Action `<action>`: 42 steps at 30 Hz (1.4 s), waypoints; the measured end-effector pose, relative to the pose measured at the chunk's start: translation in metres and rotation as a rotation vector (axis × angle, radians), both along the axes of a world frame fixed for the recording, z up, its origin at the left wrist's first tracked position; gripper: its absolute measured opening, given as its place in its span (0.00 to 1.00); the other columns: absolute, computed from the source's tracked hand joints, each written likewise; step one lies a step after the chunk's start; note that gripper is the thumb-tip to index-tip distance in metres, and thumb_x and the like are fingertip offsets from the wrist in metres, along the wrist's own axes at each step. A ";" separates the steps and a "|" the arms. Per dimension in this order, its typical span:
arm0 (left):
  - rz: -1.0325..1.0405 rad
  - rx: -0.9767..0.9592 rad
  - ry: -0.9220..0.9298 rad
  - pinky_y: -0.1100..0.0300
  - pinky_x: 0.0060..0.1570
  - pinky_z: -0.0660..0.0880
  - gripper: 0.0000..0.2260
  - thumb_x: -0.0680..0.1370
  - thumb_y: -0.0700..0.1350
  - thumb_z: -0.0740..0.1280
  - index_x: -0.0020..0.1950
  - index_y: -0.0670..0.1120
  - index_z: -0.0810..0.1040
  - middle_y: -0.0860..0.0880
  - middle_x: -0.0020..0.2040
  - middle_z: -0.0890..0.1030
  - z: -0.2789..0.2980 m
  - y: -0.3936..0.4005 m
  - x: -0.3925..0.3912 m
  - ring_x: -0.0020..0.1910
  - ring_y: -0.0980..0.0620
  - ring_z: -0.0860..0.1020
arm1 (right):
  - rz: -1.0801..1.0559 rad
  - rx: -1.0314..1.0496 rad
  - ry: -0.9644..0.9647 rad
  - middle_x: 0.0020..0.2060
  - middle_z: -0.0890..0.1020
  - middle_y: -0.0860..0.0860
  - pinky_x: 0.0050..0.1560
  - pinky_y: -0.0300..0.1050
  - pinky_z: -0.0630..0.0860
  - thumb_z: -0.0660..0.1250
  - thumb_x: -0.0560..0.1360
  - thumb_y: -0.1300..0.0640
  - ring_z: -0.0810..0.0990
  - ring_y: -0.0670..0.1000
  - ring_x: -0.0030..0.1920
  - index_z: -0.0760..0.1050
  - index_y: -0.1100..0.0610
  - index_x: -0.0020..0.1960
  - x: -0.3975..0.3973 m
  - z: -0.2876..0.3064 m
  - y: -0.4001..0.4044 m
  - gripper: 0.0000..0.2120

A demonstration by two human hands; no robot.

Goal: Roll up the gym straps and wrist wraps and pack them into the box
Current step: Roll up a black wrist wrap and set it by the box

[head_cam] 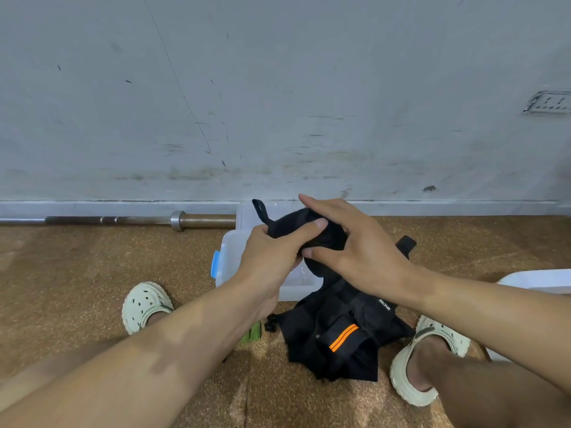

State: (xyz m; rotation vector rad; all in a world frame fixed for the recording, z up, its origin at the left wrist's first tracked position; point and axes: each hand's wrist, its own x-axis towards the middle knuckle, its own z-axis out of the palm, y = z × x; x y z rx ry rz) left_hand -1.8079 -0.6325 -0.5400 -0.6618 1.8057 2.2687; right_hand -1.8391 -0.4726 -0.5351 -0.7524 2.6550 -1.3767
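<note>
Both hands hold a black strap [293, 225] above the clear plastic box [230, 251]. My left hand [272, 254] grips its partly rolled body, thumb laid across the top, and a loose looped end sticks up at the left. My right hand [352, 242] wraps round the roll from the right, its fingers curled over and under it. On the floor between my feet lies a pile of black straps and wraps [336, 332], one with two orange stripes [343, 337]. What the box holds is hidden behind my hands.
A barbell [139, 220] lies along the wall at the left. My feet in pale clogs [145, 304] [423, 359] flank the pile. A green item [251, 333] peeks from under my left forearm. A white object [537, 281] sits at the right edge. The floor is brown speckled rubber.
</note>
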 end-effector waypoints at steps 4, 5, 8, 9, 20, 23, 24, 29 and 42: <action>0.075 0.048 0.013 0.51 0.58 0.82 0.29 0.66 0.46 0.82 0.63 0.39 0.78 0.44 0.50 0.87 0.000 -0.001 -0.001 0.50 0.49 0.87 | -0.003 0.045 0.037 0.63 0.76 0.38 0.66 0.31 0.68 0.77 0.75 0.56 0.74 0.37 0.65 0.65 0.41 0.78 0.002 0.001 -0.008 0.37; 0.099 0.049 0.017 0.50 0.58 0.82 0.27 0.67 0.45 0.82 0.62 0.40 0.78 0.44 0.50 0.87 0.002 -0.001 -0.002 0.50 0.49 0.87 | -0.014 0.049 0.043 0.63 0.76 0.38 0.65 0.30 0.68 0.76 0.75 0.55 0.73 0.37 0.65 0.64 0.40 0.79 0.003 0.002 -0.010 0.37; 0.130 0.041 0.042 0.49 0.58 0.82 0.30 0.62 0.46 0.82 0.61 0.40 0.79 0.44 0.50 0.87 0.003 -0.001 -0.003 0.50 0.49 0.87 | -0.061 0.054 0.073 0.62 0.76 0.38 0.63 0.30 0.69 0.76 0.75 0.53 0.74 0.36 0.63 0.63 0.37 0.79 0.005 0.003 -0.015 0.37; 0.135 0.026 0.055 0.49 0.58 0.82 0.31 0.61 0.47 0.82 0.61 0.40 0.79 0.44 0.51 0.87 0.004 -0.001 -0.003 0.51 0.49 0.86 | -0.075 0.048 0.081 0.61 0.76 0.38 0.63 0.30 0.69 0.76 0.75 0.52 0.74 0.37 0.63 0.63 0.37 0.78 0.004 0.003 -0.016 0.37; 0.298 0.020 0.140 0.52 0.58 0.82 0.31 0.72 0.41 0.77 0.70 0.50 0.66 0.43 0.54 0.85 0.027 -0.016 -0.010 0.55 0.49 0.84 | -0.222 0.170 -0.059 0.39 0.84 0.44 0.43 0.40 0.77 0.77 0.75 0.55 0.81 0.42 0.39 0.83 0.43 0.61 -0.027 -0.002 0.002 0.17; 0.290 0.038 0.151 0.54 0.54 0.82 0.30 0.73 0.39 0.76 0.70 0.51 0.66 0.41 0.54 0.84 0.029 -0.020 -0.012 0.49 0.50 0.85 | -0.268 0.240 -0.084 0.35 0.83 0.41 0.41 0.41 0.78 0.76 0.75 0.57 0.80 0.42 0.38 0.85 0.43 0.47 -0.038 0.002 0.018 0.08; 0.287 0.050 0.156 0.54 0.54 0.83 0.30 0.73 0.39 0.76 0.70 0.51 0.67 0.41 0.54 0.84 0.029 -0.021 -0.013 0.48 0.50 0.85 | -0.294 0.256 -0.097 0.34 0.82 0.40 0.42 0.44 0.80 0.76 0.76 0.56 0.81 0.43 0.38 0.84 0.42 0.44 -0.040 0.001 0.022 0.09; 0.342 0.090 0.158 0.51 0.56 0.82 0.30 0.72 0.38 0.77 0.68 0.50 0.67 0.40 0.56 0.84 0.022 -0.017 -0.017 0.55 0.46 0.85 | -0.185 0.327 -0.044 0.28 0.79 0.38 0.38 0.46 0.75 0.75 0.75 0.52 0.77 0.41 0.33 0.80 0.41 0.42 -0.022 -0.003 0.004 0.08; 0.192 -0.290 0.377 0.58 0.60 0.77 0.53 0.66 0.44 0.84 0.81 0.58 0.54 0.60 0.59 0.82 0.008 0.000 0.000 0.58 0.65 0.80 | 0.035 -0.641 -0.893 0.56 0.86 0.53 0.66 0.56 0.78 0.67 0.79 0.46 0.83 0.53 0.59 0.80 0.58 0.60 -0.004 0.024 -0.018 0.18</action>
